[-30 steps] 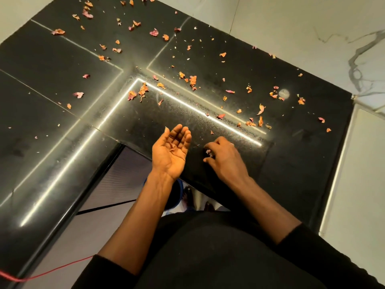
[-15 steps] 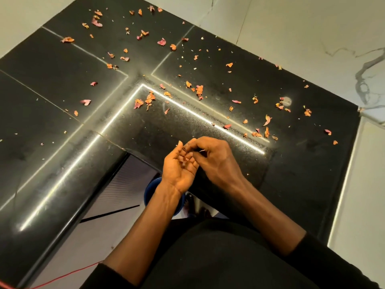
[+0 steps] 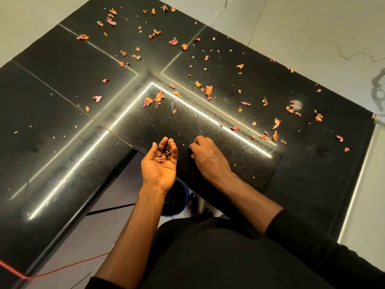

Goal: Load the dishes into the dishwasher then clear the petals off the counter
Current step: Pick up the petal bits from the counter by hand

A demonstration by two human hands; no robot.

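**Petals collected from black counter as hands are parted**

Orange and pink petals [image 3: 208,89] are seen scattered over the glossy black counter [image 3: 62,84], with a few crumpled ones cupped in the upturned left hand [image 3: 159,165], its fingers loosely spread. The right hand [image 3: 209,158], joined to that palm half a second earlier, is now lowered beside it with its fingertips curled onto the stone. Whether anything is pinched cannot be told.

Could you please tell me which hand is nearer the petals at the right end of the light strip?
Right. The right hand is over the counter, left of those petals; the left hand, palm up, is farther left beyond it.
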